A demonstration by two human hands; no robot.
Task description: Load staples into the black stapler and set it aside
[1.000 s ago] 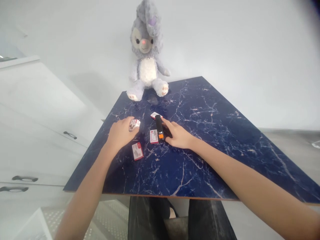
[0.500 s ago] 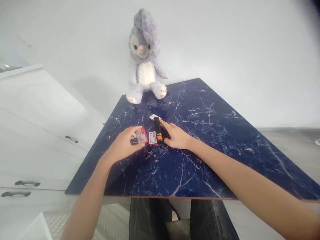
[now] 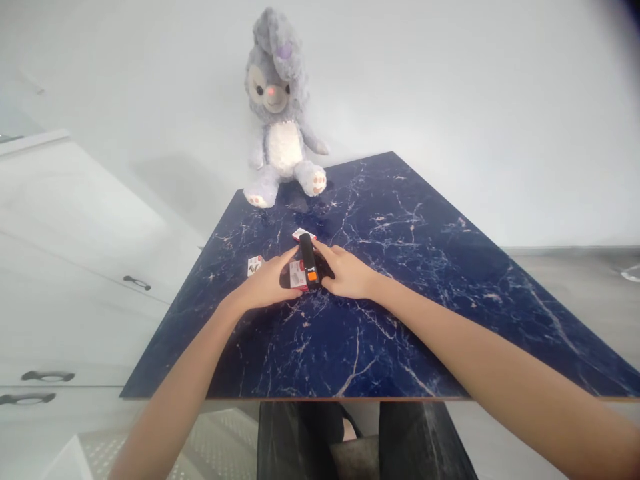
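Observation:
My left hand [image 3: 267,280] is curled round a small red-and-white box [image 3: 297,275], thumb at its near edge and fingers at the far side. This box sits directly left of a long black object with an orange patch [image 3: 309,261]; I cannot tell its kind. My right hand [image 3: 347,272] grips the black object from the right, index finger near its far end and thumb near the orange end. Just beyond it lies another small red-and-white box [image 3: 303,233]. A small white box with red print [image 3: 255,265] rests left of my left hand.
A grey plush toy [image 3: 285,143] sits at the back of the dark blue marbled table [image 3: 400,320], against the wall. White cabinets with dark handles [image 3: 49,377] stand at the left. The table's front edge is close to my legs.
My left hand has moved right with the red-and-white box, up against the black object, over where a flat box lay. The white box at the left now shows. My view shifted slightly.

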